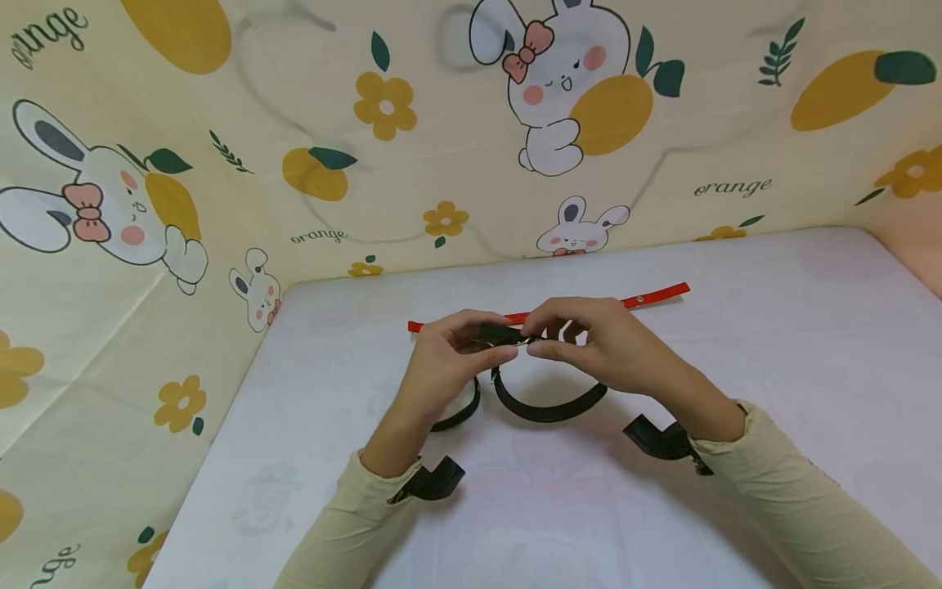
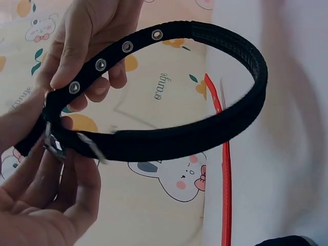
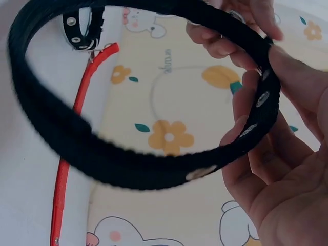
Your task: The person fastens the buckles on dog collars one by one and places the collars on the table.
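Note:
A black collar [image 1: 548,412] forms a loop between the two hands, above the table. Metal-rimmed holes [image 2: 127,46] run along one end of it, and a metal buckle [image 2: 55,144] sits at the other. My left hand [image 1: 439,360] pinches the buckle end, where the strap tip sticks out past the buckle. On the holed part, my right hand [image 1: 614,343] grips the strap between thumb and fingers, close to the buckle. Fingers partly cover how the strap passes through the buckle. In the right wrist view the same collar [image 3: 118,171] curves in front of the right hand [image 3: 287,154].
Behind the hands a red strap [image 1: 657,296] with a metal-rimmed hole lies on the white table [image 1: 515,507]. Another black collar [image 3: 72,37] with eyelets rests near the red strap's end. A cloth wall [image 1: 441,164] printed with rabbits and oranges stands along the table's back and left.

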`<state>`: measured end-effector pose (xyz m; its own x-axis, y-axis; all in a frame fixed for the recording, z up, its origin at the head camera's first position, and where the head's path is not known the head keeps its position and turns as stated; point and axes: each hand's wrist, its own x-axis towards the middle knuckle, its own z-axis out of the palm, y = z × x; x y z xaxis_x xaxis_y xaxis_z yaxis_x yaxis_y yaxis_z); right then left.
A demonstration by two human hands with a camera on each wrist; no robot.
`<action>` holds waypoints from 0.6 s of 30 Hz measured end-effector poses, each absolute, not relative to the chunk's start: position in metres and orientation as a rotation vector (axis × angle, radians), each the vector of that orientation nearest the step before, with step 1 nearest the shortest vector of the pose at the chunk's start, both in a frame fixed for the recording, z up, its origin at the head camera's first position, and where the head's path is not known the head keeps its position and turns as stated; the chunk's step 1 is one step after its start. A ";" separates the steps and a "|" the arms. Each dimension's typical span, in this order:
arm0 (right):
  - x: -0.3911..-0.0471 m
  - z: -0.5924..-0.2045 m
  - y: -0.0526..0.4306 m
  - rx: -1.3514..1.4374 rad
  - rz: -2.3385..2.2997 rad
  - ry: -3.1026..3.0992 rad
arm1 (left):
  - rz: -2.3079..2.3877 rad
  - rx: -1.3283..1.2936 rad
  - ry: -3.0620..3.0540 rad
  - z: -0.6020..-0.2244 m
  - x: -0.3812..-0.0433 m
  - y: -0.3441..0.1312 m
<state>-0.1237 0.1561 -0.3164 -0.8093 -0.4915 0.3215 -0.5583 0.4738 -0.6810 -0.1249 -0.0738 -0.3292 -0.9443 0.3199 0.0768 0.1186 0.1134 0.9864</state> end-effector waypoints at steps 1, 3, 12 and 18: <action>-0.124 -0.316 0.157 0.924 1.269 -2.620 | 1.949 0.429 2.197 -0.329 -0.126 -0.074; -0.125 -0.316 0.158 0.882 1.283 -2.608 | 1.955 0.394 2.156 -0.330 -0.128 -0.075; -0.127 -0.316 0.159 0.748 1.346 -2.609 | 2.034 0.309 2.138 -0.336 -0.132 -0.075; -0.125 -0.318 0.155 0.683 1.430 -2.641 | 2.073 0.293 2.152 -0.333 -0.128 -0.072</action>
